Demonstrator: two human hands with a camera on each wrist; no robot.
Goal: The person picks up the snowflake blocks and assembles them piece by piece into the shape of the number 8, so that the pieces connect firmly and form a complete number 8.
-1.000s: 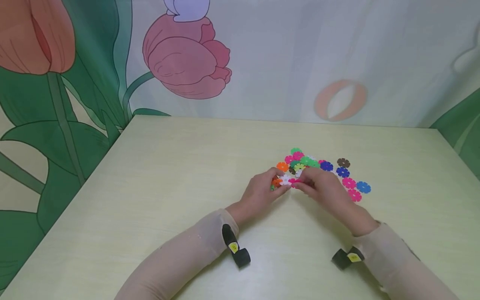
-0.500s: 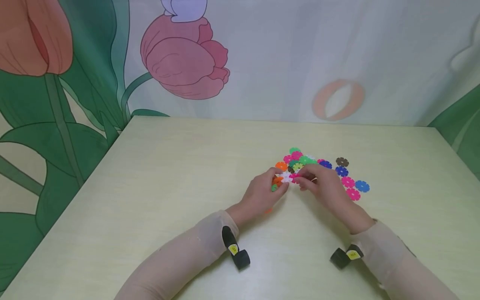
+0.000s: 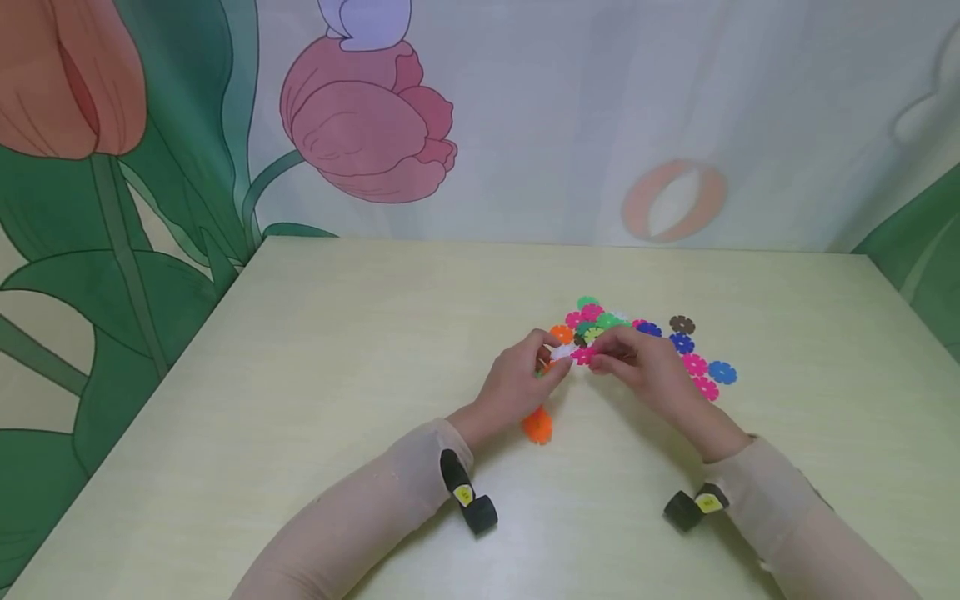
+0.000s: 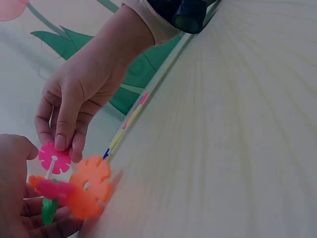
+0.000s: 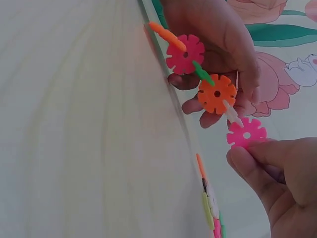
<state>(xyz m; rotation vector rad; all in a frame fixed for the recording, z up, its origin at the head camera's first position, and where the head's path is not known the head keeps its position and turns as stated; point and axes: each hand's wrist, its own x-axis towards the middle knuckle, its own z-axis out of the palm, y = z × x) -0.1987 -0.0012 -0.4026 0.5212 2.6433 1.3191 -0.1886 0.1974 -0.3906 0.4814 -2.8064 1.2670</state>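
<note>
A short chain of slotted snowflake discs joins a far orange disc [image 4: 90,187], a pink disc [image 5: 185,54], a green disc [image 5: 203,73], another orange disc [image 5: 217,94], a white disc [image 5: 232,114] and an end pink disc [image 5: 246,134]. My right hand [image 3: 660,379] pinches the end pink disc between thumb and fingertips. Loosely curled round the middle of the chain, my left hand [image 3: 517,379] has its fingers behind the discs and its thumb near the white one. In the head view the left hand hides much of the chain, whose orange end shows below it.
Beyond my hands, loose snowflake discs lie in a spread, among them a brown disc [image 3: 682,325], a light blue disc [image 3: 722,372] and a green disc [image 3: 588,302]. Several overlap. The pale table [image 3: 360,333] ends at a wall with painted flowers [image 3: 375,142].
The chain has turned in my hands, so its orange end now shows below my left hand. My right hand keeps its pinch on the pink disc; both hands stay nearly in place.
</note>
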